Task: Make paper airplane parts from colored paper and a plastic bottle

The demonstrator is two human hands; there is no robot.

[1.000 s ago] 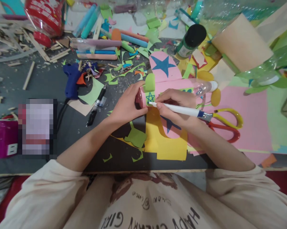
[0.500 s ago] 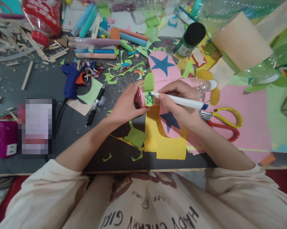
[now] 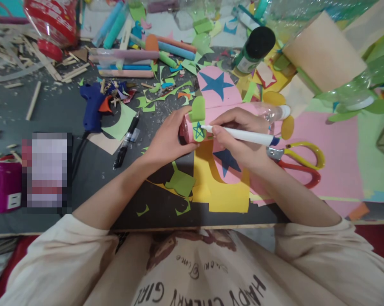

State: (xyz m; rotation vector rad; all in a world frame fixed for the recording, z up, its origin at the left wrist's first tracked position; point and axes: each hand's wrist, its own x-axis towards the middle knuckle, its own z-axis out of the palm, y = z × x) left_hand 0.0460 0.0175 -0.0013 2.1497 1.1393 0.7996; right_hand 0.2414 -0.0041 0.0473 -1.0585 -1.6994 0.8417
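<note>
- Dark table (image 3: 131, 208): cut off at left and right, its far side buried under scraps and markers.
- Pink sheet (image 3: 335, 157), right: partly covered by the scissors and the right forearm.
- Pink-wrapped bottle (image 3: 212, 114), centre: on its side between the hands, base to the left, clear neck and white cap to the right; the right hand hides part of its middle.
- Beige paper roll (image 3: 324, 53), far right, among clear bottles with blurred outlines.
- Flat device (image 3: 48, 170), near left: its face masked by pixel blocks.
- Red-labelled bottle (image 3: 53, 21), far left: cut off by the far edge.
- Left hand (image 3: 168, 134): cupped around the bottle's base, fingers far, thumb near.
- Right hand (image 3: 243, 121): pinching the marker, over the bottle's middle.
- Scissors (image 3: 321, 157), right of that hand: yellow and red handles show, blades mostly hidden.
- Purple box (image 3: 3, 187), near left: cut off.
- Blue glue gun (image 3: 91, 106), left: nozzle lost among scraps.
- White marker (image 3: 251, 135): tip at the green strip; contact cannot be told.
- Green strip (image 3: 199, 131): on the bottle between the hands, bearing a drawn star.
</note>
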